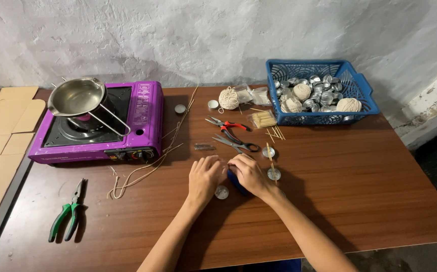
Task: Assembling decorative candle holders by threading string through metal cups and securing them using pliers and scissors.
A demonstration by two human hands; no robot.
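Note:
My two hands meet at the middle of the brown wooden table (359,191). My right hand (249,174) curls over a small blue object (235,183) and grips it; most of it is hidden. My left hand (204,174) lies beside it with bent fingers, the tips touching my right hand; what they hold is hidden. A small round metal cup (221,192) sits just below the left hand. Two more metal cups (274,174) (268,151) lie right of my right hand, with a thin wooden stick (271,157) across them.
Scissors (234,144), red-handled pliers (228,125), a stick bundle (262,119) and a string ball (228,98) lie beyond my hands. A blue basket (360,83) of metal cups stands back right. A purple gas stove (145,118) with a steel pot (75,96) stands left, near loose string (148,168) and green pliers (70,211).

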